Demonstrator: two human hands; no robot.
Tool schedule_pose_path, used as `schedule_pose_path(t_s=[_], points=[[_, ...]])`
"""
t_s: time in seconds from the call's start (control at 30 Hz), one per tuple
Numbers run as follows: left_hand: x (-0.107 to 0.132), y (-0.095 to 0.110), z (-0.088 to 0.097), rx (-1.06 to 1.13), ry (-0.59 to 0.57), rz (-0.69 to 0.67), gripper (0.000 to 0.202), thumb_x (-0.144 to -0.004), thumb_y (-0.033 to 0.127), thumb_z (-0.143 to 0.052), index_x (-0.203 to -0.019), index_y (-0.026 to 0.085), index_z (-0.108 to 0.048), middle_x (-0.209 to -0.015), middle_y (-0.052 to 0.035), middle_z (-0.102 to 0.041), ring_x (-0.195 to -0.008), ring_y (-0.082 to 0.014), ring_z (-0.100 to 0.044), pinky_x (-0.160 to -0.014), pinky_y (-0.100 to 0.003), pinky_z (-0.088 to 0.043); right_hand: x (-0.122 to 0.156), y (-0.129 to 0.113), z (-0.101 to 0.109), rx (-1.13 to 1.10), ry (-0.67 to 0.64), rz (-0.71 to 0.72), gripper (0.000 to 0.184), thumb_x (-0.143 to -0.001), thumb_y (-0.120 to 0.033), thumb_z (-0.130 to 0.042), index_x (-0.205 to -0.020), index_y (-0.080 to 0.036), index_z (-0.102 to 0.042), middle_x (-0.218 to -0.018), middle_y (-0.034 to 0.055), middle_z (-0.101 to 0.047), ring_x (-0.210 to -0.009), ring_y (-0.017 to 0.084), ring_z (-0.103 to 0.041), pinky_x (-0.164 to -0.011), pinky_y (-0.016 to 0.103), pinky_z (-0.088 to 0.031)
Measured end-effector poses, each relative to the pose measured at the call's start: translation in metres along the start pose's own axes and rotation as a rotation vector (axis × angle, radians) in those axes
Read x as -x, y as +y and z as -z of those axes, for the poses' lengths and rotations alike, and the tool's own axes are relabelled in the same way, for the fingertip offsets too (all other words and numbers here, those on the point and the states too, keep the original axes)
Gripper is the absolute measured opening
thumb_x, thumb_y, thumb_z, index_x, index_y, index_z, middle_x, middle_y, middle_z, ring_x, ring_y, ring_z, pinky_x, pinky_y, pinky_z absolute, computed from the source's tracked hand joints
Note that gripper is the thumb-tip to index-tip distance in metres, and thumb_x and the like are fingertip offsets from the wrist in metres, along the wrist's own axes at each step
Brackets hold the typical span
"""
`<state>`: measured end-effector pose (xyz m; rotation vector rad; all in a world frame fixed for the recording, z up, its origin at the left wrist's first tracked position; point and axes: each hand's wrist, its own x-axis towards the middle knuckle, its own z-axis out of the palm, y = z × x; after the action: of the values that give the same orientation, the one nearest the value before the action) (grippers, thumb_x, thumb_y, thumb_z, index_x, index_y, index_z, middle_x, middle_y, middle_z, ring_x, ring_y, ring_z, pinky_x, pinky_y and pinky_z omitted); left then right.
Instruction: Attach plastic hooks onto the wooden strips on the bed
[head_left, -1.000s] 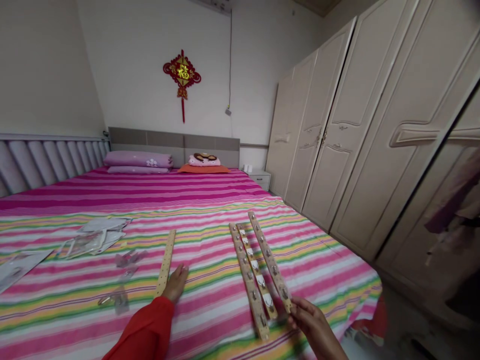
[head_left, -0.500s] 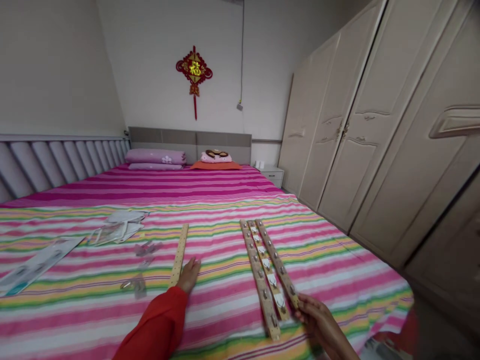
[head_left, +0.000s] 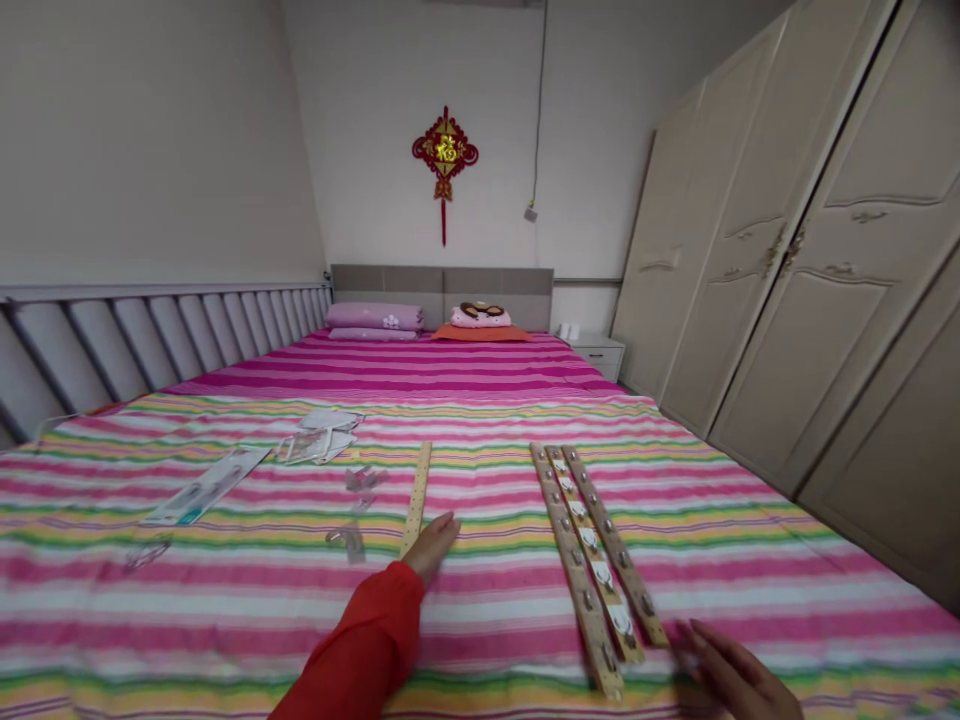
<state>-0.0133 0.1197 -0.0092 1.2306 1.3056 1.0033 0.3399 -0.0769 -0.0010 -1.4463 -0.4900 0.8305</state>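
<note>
the left hand [head_left: 433,543], in a red sleeve [head_left: 367,650], is lying just left of the middle of the frame on the striped bedsheet [head_left: 487,610]. its fingers are stretching out flat and loose, resting against the near end of a bare wooden strip [head_left: 418,490] without closing around it. this strip is running away from the hand toward the centre of the frame.

the right hand [head_left: 739,675] is showing blurred at the lower right edge. its fingers are spreading open and holding nothing, and they are pointing at the near end of the rightmost strip [head_left: 616,548]. whether they are touching it cannot be told. that strip is lying side by side with two others, forming three hooked strips [head_left: 592,545] right of centre, all carrying metal studs and hooks.

small clear pieces [head_left: 352,510] are lying just left of the bare strip. clear packets [head_left: 319,445] and a long card packet [head_left: 206,485] are sitting further left. a wardrobe [head_left: 810,260] is filling the right side, and a red ornament [head_left: 445,155] is hanging at upper centre.
</note>
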Motion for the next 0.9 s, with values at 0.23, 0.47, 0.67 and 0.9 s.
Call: schedule_pose_path(t_s=[0.23, 0.47, 0.67, 0.9], points=[[0.04, -0.001, 0.06, 0.002, 0.224, -0.149, 0.054, -0.064, 0.057, -0.063, -0.093, 0.012, -0.066, -0.088, -0.0098, -0.07, -0.086, -0.0235, -0.064, -0.079, -0.035, -0.051, 0.041, -0.005, -0.047, 0.028, -0.089, 0.117, 0.039, -0.049, -0.045, -0.081, -0.078, -0.02, -0.073, -0.061, 0.0007, -0.066, -0.048, 0.014, -0.05, -0.044, 0.024, -0.043], [0.058, -0.015, 0.062, -0.513, 0.35, -0.204, 0.049, -0.058, 0.042, -0.068, -0.096, 0.01, -0.062, -0.082, -0.007, -0.057, -0.075, -0.0218, -0.057, -0.073, -0.035, -0.049, 0.084, 0.024, -0.134, 0.064, -0.481, 0.127, 0.04, -0.062, -0.055, -0.072, -0.078, -0.018, -0.072, -0.056, 0.0004, -0.058, -0.047, 0.013, -0.046, -0.043, 0.024, -0.037], [0.058, -0.014, 0.042, -0.707, 0.382, -0.259, 0.006, -0.068, 0.02, -0.056, -0.072, 0.017, -0.059, -0.067, -0.0003, -0.044, -0.063, -0.0164, -0.051, -0.063, -0.029, -0.044, 0.1, 0.048, -0.17, 0.071, -0.673, 0.185, 0.039, -0.071, -0.054, -0.067, -0.077, -0.016, -0.069, -0.06, 0.0011, -0.057, -0.057, 0.014, -0.05, -0.054, 0.024, -0.04], [0.063, -0.011, 0.009, -0.579, 0.378, -0.271, 0.009, -0.066, 0.018, -0.057, -0.075, 0.018, -0.058, -0.069, 0.0011, -0.041, -0.063, -0.0146, -0.048, -0.062, -0.027, -0.041, 0.1, 0.059, -0.177, 0.101, -0.693, 0.189, 0.041, -0.072, -0.057, -0.064, -0.076, -0.016, -0.068, -0.058, 0.0007, -0.056, -0.056, 0.014, -0.049, -0.053, 0.024, -0.039]])
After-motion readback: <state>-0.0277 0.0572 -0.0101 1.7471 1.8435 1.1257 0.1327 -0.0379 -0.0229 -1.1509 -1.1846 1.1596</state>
